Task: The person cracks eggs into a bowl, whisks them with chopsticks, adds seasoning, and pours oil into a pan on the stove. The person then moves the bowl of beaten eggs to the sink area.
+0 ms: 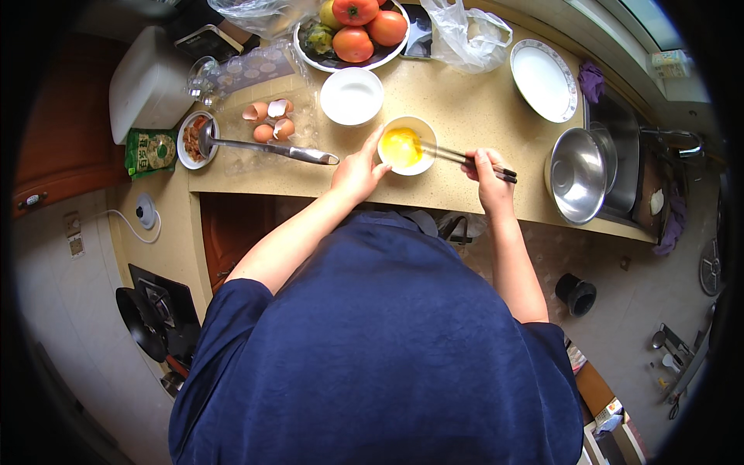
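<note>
A white bowl (428,163) holding yellow beaten egg (401,147) stands near the counter's front edge. My left hand (359,173) steadies its left side, with fingers along the rim. My right hand (488,177) grips dark-ended chopsticks (459,156); their tips are motion-blurred at the egg. An empty white bowl (351,97) stands just behind. Several cracked brown eggshells (264,133) lie in a clear plastic egg carton (241,160) to the left. A steel ladle (273,148) reaches over the carton, its head in a small dish of chopped food (193,141).
A bowl of tomatoes (353,43), a plastic bag (471,40) and a phone (417,35) are at the back. To the right are a patterned white plate (544,80), a steel bowl (577,176) and the sink (625,168). A black wok (139,322) sits far left.
</note>
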`<state>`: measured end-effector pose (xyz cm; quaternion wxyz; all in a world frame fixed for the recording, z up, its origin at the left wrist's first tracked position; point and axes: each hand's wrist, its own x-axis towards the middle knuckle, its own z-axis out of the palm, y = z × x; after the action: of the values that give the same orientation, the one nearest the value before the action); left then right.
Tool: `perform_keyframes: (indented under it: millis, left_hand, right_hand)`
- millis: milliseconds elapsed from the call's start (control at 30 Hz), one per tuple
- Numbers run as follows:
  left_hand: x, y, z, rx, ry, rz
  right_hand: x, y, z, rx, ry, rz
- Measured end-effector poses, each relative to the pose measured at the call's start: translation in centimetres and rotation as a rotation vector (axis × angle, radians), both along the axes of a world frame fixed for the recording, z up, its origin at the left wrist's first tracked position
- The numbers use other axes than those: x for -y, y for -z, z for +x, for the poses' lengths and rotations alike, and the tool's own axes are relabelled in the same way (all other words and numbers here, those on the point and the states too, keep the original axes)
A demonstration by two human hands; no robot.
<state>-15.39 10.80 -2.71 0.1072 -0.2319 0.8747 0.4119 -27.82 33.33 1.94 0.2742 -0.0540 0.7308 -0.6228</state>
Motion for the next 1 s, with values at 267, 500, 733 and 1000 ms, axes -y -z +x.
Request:
perform_keyframes:
  millis: [267,500,733,1000]
  left_hand:
    - [0.0,0.0,0.1,-0.016,-0.001,0.009]
    - [0.0,0.2,0.1,-0.010,-0.012,0.013]
    - [-0.1,0.1,0.1,-0.012,-0.006,0.002]
    - [-0.2,0.0,0.1,-0.018,-0.007,0.003]
  right_hand:
    - [-0.6,1.0,0.5,0.173,0.027,-0.061]
    - [-0.2,0.9,0.4,0.183,0.137,-0.112]
    - [-0.8,2.0,0.4,0.233,0.050,-0.076]
    - [-0.7,2.1,0.3,0.241,0.140,-0.113]
